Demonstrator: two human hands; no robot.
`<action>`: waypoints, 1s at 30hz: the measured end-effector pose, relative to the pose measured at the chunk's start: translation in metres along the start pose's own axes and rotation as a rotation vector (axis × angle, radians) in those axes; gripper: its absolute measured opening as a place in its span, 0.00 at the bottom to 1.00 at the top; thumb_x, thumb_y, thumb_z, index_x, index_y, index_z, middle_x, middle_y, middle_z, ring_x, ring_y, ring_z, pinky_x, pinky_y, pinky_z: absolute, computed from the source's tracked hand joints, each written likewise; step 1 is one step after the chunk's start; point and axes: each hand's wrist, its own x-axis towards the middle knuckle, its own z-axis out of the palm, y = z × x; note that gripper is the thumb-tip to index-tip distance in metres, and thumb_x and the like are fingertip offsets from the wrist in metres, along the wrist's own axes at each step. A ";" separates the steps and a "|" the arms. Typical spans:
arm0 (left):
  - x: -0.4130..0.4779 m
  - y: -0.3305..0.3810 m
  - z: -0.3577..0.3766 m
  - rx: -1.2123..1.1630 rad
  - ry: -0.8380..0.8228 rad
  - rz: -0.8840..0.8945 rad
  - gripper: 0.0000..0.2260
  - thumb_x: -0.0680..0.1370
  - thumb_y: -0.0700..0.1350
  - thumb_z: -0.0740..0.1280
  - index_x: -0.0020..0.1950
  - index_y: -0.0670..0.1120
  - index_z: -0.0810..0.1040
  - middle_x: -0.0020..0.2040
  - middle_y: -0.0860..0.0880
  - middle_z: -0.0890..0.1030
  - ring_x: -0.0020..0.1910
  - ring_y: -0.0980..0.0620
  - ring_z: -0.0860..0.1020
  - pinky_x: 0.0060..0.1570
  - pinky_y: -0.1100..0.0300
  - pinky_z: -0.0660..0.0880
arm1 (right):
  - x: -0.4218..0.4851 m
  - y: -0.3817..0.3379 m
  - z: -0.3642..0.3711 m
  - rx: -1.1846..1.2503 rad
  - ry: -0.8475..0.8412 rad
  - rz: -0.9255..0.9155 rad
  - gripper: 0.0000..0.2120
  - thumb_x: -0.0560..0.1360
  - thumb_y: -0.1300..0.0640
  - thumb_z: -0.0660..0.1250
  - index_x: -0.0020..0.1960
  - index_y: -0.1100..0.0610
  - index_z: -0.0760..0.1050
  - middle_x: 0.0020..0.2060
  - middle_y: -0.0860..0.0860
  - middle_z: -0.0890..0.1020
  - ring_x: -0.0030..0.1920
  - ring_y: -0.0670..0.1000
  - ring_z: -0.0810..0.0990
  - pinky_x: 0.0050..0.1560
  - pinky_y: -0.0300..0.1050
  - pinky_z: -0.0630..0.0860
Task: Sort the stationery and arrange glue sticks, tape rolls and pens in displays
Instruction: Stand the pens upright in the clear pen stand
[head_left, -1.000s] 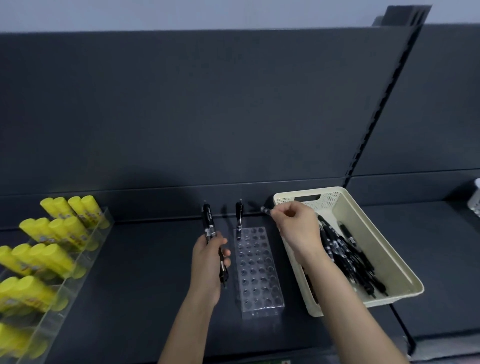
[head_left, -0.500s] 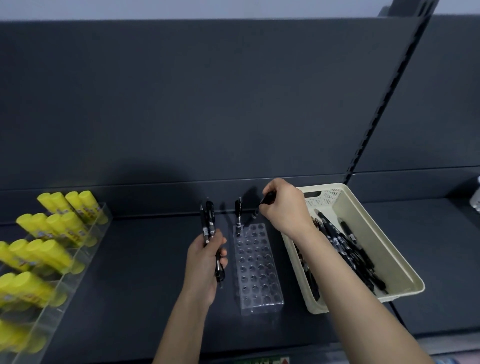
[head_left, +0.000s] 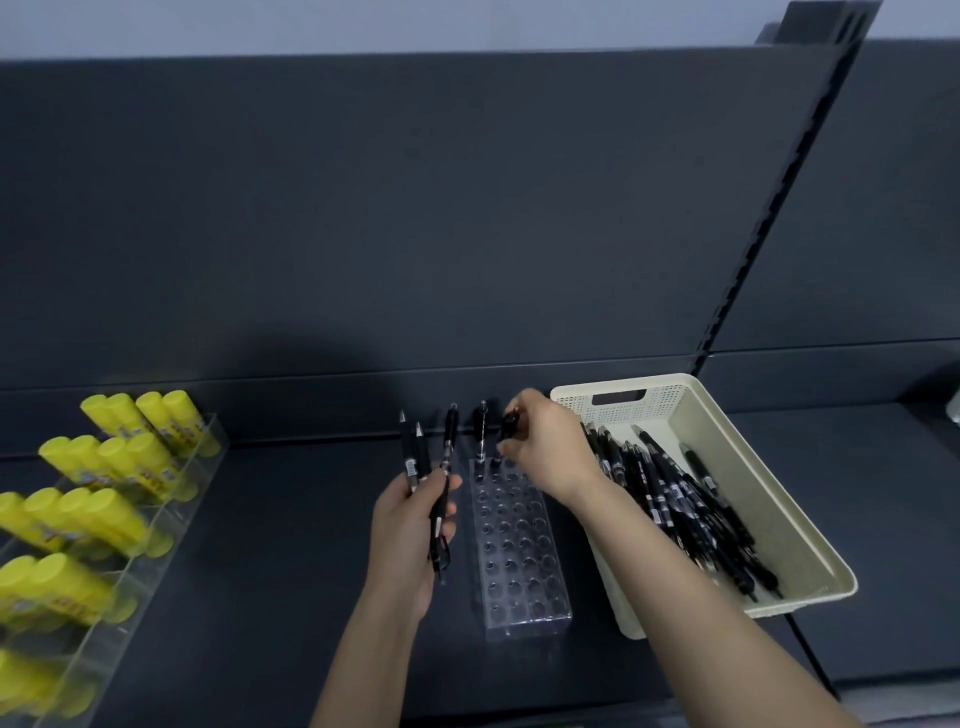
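Just below the right hand (head_left: 545, 449), which pinches a black pen (head_left: 509, 430), stands the clear holder (head_left: 519, 561); left hand (head_left: 408, 540) grips spare pens (head_left: 450, 439); next, I judge, aim tip into a free back hole.

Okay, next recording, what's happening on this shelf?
A person is filling a clear pen stand with black pens. The right hand pinches a pen over the stand's far row, beside one upright pen set in it. The left hand grips a few spare pens. More loose pens lie in the cream basket on the right, and yellow glue sticks fill the tiered display on the left.
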 end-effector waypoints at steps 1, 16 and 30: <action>0.000 0.001 0.000 -0.010 -0.002 0.017 0.04 0.79 0.40 0.65 0.49 0.40 0.78 0.43 0.46 0.82 0.32 0.56 0.72 0.27 0.65 0.67 | -0.002 0.002 -0.002 0.035 0.019 0.009 0.15 0.71 0.64 0.72 0.55 0.58 0.72 0.45 0.51 0.80 0.44 0.51 0.79 0.48 0.44 0.76; -0.017 0.002 0.042 0.171 -0.063 0.238 0.08 0.77 0.45 0.67 0.48 0.39 0.78 0.39 0.44 0.83 0.28 0.57 0.73 0.26 0.66 0.68 | -0.020 -0.005 -0.040 0.971 -0.136 0.161 0.05 0.75 0.65 0.67 0.42 0.59 0.74 0.37 0.59 0.79 0.39 0.52 0.81 0.39 0.45 0.80; -0.012 -0.019 0.030 0.457 0.198 0.265 0.12 0.81 0.46 0.62 0.47 0.37 0.77 0.30 0.52 0.77 0.27 0.58 0.71 0.27 0.64 0.66 | 0.005 0.027 -0.026 0.274 0.205 -0.066 0.05 0.71 0.62 0.68 0.39 0.63 0.73 0.33 0.54 0.79 0.36 0.54 0.76 0.36 0.41 0.66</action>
